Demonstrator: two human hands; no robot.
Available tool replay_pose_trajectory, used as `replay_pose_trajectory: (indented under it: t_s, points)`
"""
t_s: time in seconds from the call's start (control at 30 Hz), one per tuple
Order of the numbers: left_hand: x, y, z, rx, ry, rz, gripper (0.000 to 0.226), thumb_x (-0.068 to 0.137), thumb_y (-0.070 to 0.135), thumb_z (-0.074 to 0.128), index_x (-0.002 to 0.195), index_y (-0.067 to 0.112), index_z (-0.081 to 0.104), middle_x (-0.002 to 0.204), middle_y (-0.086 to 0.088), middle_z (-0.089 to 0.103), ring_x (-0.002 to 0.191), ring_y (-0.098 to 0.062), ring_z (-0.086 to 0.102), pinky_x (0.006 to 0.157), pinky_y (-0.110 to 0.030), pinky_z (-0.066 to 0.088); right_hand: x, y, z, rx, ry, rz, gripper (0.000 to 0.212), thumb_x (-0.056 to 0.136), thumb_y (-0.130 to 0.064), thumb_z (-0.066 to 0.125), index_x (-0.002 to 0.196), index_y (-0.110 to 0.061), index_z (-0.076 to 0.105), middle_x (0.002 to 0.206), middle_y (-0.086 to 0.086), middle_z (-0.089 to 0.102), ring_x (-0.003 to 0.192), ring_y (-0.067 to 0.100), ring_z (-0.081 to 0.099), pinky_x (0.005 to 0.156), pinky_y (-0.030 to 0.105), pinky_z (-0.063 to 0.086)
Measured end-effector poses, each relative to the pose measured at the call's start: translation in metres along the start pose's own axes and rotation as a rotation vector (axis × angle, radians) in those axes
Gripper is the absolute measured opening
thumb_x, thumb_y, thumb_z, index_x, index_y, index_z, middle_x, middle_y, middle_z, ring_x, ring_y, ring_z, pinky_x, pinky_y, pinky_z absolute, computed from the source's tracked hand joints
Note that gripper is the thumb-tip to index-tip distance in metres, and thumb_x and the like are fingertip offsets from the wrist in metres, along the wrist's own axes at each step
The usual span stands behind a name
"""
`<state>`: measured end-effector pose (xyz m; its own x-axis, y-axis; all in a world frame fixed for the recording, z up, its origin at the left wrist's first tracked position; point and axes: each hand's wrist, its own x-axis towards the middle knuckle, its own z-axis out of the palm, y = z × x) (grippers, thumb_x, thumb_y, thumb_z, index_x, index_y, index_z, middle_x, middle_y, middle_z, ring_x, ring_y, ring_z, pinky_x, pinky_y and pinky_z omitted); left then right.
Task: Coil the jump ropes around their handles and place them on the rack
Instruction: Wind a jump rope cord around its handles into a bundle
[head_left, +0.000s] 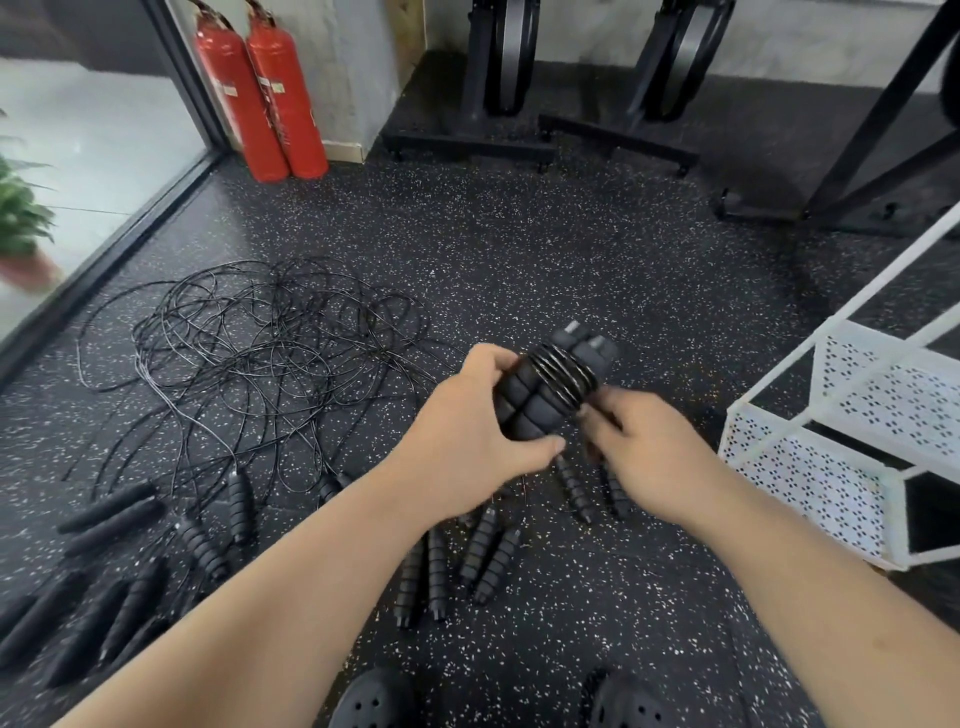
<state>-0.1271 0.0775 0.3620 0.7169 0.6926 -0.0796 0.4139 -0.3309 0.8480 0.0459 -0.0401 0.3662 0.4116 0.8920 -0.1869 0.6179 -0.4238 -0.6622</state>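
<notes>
My left hand (467, 421) grips a pair of black foam jump rope handles (550, 387) held side by side, with black rope wound in tight coils around their upper half. My right hand (641, 447) is at the bundle's right side, fingers curled under it, apparently pinching the rope end. A tangle of loose black ropes (270, 353) lies on the floor to the left. Several more ribbed handles (457, 566) lie on the floor under my arms. The white perforated metal rack (810, 467) stands at the right.
Smooth black handles (109, 514) lie at the lower left. Two red fire extinguishers (265, 98) stand against the back wall. Black equipment stands (519, 135) line the back. A potted plant (21, 223) is behind glass at left. My black shoes (374, 701) show at the bottom.
</notes>
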Motion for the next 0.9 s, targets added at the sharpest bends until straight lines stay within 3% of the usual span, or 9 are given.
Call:
replay_pose_trajectory:
  t_s: [0.1,0.2,0.3,0.47,0.57,0.67,0.77,0.9]
  points:
    - [0.008,-0.013,-0.005,0.120,0.123,-0.063,0.063,0.076,0.040,0.093,0.121,0.037,0.049,0.100,0.019,0.070,0.091,0.003,0.066,0.078,-0.016,0.051,-0.010,-0.011,0.014,-0.156,-0.088,-0.079,0.014,0.111,-0.035,0.049,0.107,-0.035,0.063,0.073,-0.006,0.070,0.061,0.010,0.067,0.061,0.033,0.055]
    - [0.009,-0.017,-0.008,0.316,0.179,-0.086,0.057,0.074,0.045,0.087,0.114,0.037,0.048,0.091,0.015,0.068,0.084,-0.012,0.067,0.078,-0.037,0.058,-0.019,-0.017,0.024,-0.402,-0.034,-0.121,0.022,0.112,-0.039,0.043,0.124,-0.032,0.061,0.077,-0.007,0.066,0.063,0.012,0.064,0.059,0.034,0.053]
    - [0.008,-0.018,-0.010,0.434,0.198,-0.106,0.054,0.074,0.048,0.084,0.110,0.037,0.045,0.086,0.015,0.062,0.079,-0.017,0.064,0.072,-0.040,0.057,-0.025,-0.022,0.022,-0.588,0.011,-0.177,0.026,0.112,-0.045,0.038,0.122,-0.033,0.059,0.085,-0.009,0.065,0.074,0.016,0.065,0.067,0.039,0.057]
    - [0.009,-0.019,-0.011,0.495,0.076,-0.073,0.055,0.075,0.039,0.085,0.116,0.038,0.048,0.097,0.011,0.063,0.087,-0.023,0.065,0.077,-0.041,0.058,-0.032,-0.034,0.012,-0.731,0.101,-0.336,0.033,0.107,-0.053,0.037,0.109,-0.037,0.066,0.088,-0.015,0.063,0.077,0.009,0.062,0.062,0.029,0.051]
    - [0.008,-0.018,-0.005,0.555,-0.064,-0.016,0.059,0.074,0.036,0.087,0.120,0.032,0.050,0.104,0.011,0.063,0.092,-0.024,0.065,0.081,-0.043,0.058,-0.029,-0.033,0.002,-0.685,0.161,-0.368,0.040,0.099,-0.062,0.041,0.105,-0.040,0.073,0.084,-0.017,0.060,0.073,0.006,0.060,0.061,0.030,0.052]
    - [0.004,-0.015,0.003,0.594,-0.189,0.091,0.052,0.077,0.036,0.085,0.117,0.026,0.053,0.106,0.009,0.062,0.097,-0.022,0.063,0.081,-0.040,0.055,-0.019,-0.021,-0.013,-0.571,0.199,-0.353,0.032,0.090,-0.069,0.057,0.094,-0.044,0.075,0.078,-0.018,0.057,0.071,0.002,0.056,0.061,0.032,0.051]
    - [-0.001,-0.010,0.006,0.563,-0.302,0.185,0.044,0.077,0.036,0.085,0.106,0.028,0.053,0.099,0.012,0.057,0.091,-0.015,0.058,0.078,-0.035,0.051,-0.010,-0.007,-0.024,-0.331,0.110,-0.285,0.025,0.078,-0.069,0.077,0.083,-0.044,0.074,0.076,-0.017,0.061,0.074,0.002,0.059,0.068,0.033,0.051]
    - [-0.004,-0.005,0.005,0.479,-0.381,0.267,0.051,0.074,0.038,0.091,0.113,0.034,0.058,0.100,0.017,0.056,0.091,-0.003,0.052,0.078,-0.017,0.043,-0.004,0.004,-0.033,-0.107,-0.033,-0.179,0.027,0.068,-0.064,0.089,0.078,-0.043,0.076,0.087,-0.021,0.070,0.083,0.003,0.064,0.076,0.031,0.050]
